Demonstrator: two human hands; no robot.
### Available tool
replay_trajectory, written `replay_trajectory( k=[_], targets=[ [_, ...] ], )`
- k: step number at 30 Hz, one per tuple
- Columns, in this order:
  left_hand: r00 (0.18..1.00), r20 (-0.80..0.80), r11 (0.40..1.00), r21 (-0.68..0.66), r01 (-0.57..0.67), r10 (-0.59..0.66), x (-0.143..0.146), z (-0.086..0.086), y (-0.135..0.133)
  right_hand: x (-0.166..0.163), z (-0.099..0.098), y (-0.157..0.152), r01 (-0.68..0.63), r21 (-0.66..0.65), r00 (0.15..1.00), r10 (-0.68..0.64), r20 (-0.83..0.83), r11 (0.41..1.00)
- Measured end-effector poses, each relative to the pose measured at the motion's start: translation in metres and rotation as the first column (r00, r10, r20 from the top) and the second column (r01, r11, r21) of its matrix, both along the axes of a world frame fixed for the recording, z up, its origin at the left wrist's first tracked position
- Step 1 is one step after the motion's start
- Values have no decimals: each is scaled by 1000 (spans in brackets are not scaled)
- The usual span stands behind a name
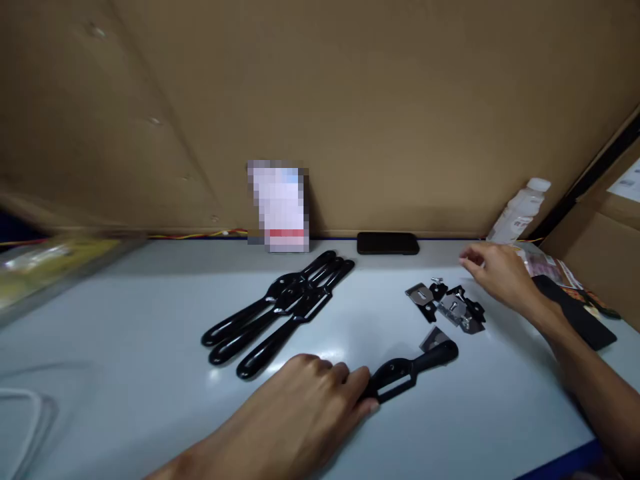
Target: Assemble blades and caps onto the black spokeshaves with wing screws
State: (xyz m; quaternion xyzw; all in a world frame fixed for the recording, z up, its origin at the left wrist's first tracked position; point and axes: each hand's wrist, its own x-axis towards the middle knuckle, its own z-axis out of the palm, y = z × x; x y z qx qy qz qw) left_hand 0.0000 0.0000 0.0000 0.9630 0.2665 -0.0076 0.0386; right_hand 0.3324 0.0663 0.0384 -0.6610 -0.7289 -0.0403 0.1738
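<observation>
My left hand [320, 400] is closed round one end of a black spokeshave body [395, 380], which lies angled low over the table with its slotted middle and far handle showing. Partly under that far handle is a flat metal blade [434, 339]. My right hand [497, 270] is at the right, its fingers loosely curled and apart, with nothing visible in them. Just left of it lie several spokeshave blades and small black parts with screws [453, 305]. Several more black spokeshave bodies [293, 293] lie side by side, left of centre.
A dark phone [387, 243] lies by the cardboard wall [380, 120]. A blurred-out upright item [280, 207] leans there too. At right are a plastic bottle [520, 212], packets [547, 267] and a dark flat piece [575, 313]. A yellowish bag [45, 270] and white cable [33, 413] are left.
</observation>
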Motion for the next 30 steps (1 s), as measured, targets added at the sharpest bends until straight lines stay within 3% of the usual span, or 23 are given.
replay_trajectory(
  k=[5, 10, 16, 23, 30],
  targets=[
    [1000, 18, 1000, -17, -8, 8, 0, -2, 0, 12, 6, -8, -80, -299, 988, 115, 100, 951],
    [1000, -24, 1000, -9, 7, -7, 1, -2, -1, -2, 1, -22, -79, -392, 979, 146, 144, 916],
    [999, 18, 998, 49, 36, -37, 0, -7, 0, -40, -17, -27, -219, -324, 972, 234, 7, 920],
    [998, 28, 992, 119, 51, -55, 1, -7, 1, -84, -40, -47, -480, -136, 872, 455, -180, 867],
    [999, 17, 993, 106, 48, -50, 0, -9, 1, -93, -45, -63, -631, 64, 767, 634, -100, 773]
  ],
)
